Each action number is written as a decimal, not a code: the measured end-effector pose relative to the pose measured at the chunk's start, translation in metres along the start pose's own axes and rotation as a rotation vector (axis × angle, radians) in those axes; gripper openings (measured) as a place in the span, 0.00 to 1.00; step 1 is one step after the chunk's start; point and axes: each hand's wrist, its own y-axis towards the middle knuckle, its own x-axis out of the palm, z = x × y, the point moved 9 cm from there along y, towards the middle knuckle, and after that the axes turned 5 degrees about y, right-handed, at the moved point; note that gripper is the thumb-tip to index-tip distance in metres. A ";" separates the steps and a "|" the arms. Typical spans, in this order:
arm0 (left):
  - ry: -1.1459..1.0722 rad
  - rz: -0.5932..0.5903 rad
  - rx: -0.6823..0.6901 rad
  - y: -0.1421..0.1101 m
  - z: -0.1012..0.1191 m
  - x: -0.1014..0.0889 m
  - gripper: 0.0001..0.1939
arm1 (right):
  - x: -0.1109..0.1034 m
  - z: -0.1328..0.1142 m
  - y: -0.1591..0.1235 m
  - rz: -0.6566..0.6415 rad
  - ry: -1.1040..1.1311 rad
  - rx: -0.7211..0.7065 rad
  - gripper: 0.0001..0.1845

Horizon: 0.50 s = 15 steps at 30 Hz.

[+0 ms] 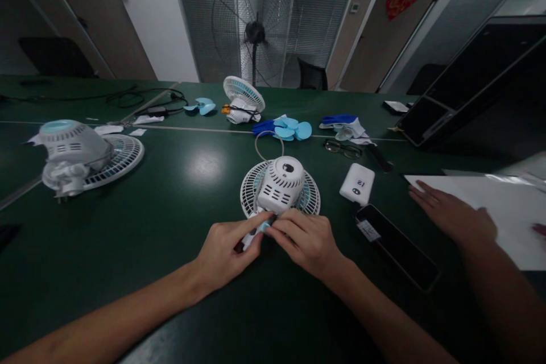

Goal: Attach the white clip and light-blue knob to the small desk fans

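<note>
White fan (284, 185) lies on the counter (183, 199) straight ahead of the person, grille (248, 196) down and motor housing up, with its near end already between the two hands. What matters most is the slant of its long axis: it runs from the rounded end of the housing, far and a little to the right, down to the white stem (247, 240), near and a little to the left. That puts the stem on the side of the left hand (227, 254), which is the nearer to it and closes thumb and forefinger around it. The right hand (310, 243) comes in from the other side, just under the housing and in front of the near right edge of the grille, its fingertips drawn together at a small light blue piece (264, 226) beside the stem. Both hands are narrow, their fingertips almost meeting. A dark bit (272, 218) shows between them, but the fingers cover so much that I cannot tell whether it belongs to the fan or is a separate thing. A thin cord loop (256, 148) arches from the fan's far side, away from the hands. To the right, well apart from the stem, a white block (357, 183) and a dark phone (396, 247) lie near the right forearm.
</note>
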 end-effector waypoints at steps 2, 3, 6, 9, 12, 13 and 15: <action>-0.001 -0.005 -0.002 0.000 0.000 0.000 0.23 | 0.000 -0.001 0.002 0.012 0.010 0.042 0.11; -0.001 -0.006 -0.006 0.000 0.000 0.000 0.23 | -0.001 0.000 0.002 0.016 0.015 0.056 0.11; -0.005 -0.004 -0.009 0.000 -0.001 0.000 0.23 | -0.004 -0.001 0.002 -0.008 0.025 0.030 0.06; -0.013 0.003 -0.005 0.000 0.000 -0.001 0.24 | -0.005 -0.002 -0.001 -0.072 -0.003 -0.066 0.12; -0.014 0.003 -0.011 0.000 0.000 -0.001 0.24 | -0.005 0.000 -0.002 -0.091 -0.021 -0.109 0.12; -0.015 0.003 -0.012 0.000 0.000 -0.001 0.24 | -0.005 0.000 -0.002 -0.075 -0.014 -0.101 0.11; -0.013 0.004 -0.014 0.001 0.000 -0.002 0.24 | -0.007 0.000 0.001 -0.029 0.003 -0.073 0.07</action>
